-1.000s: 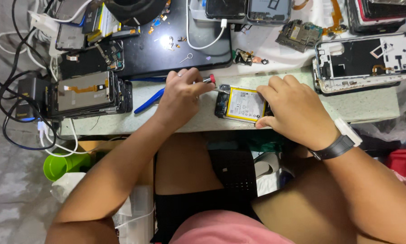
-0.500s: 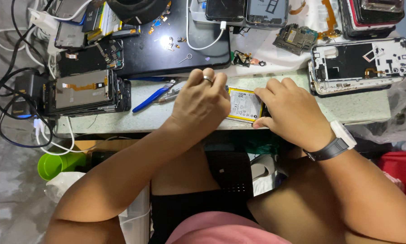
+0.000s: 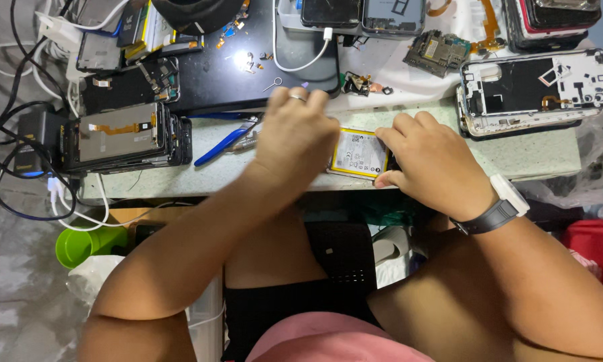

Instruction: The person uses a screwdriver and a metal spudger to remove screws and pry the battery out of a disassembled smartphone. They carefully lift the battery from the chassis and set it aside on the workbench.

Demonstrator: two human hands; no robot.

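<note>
An opened phone with a yellow-edged battery (image 3: 359,153) lies on the light bench top near its front edge. My right hand (image 3: 427,161) grips the phone's right end, fingers curled over it; a dark watch sits on that wrist. My left hand (image 3: 297,134), blurred by motion and wearing a ring, covers the phone's left end. Whether it holds anything is hidden. A blue-handled tool (image 3: 219,147) lies just left of my left hand.
A stack of phone screens (image 3: 122,137) sits at the left with black cables beside it. A stripped phone frame (image 3: 536,90) lies at the right, a circuit board (image 3: 435,50) behind it. A black mat (image 3: 248,67) carries small parts. A green cup (image 3: 80,245) stands below the bench.
My left hand has moved right, from beside the blue tool onto the phone's left end. My right hand stays on the phone.
</note>
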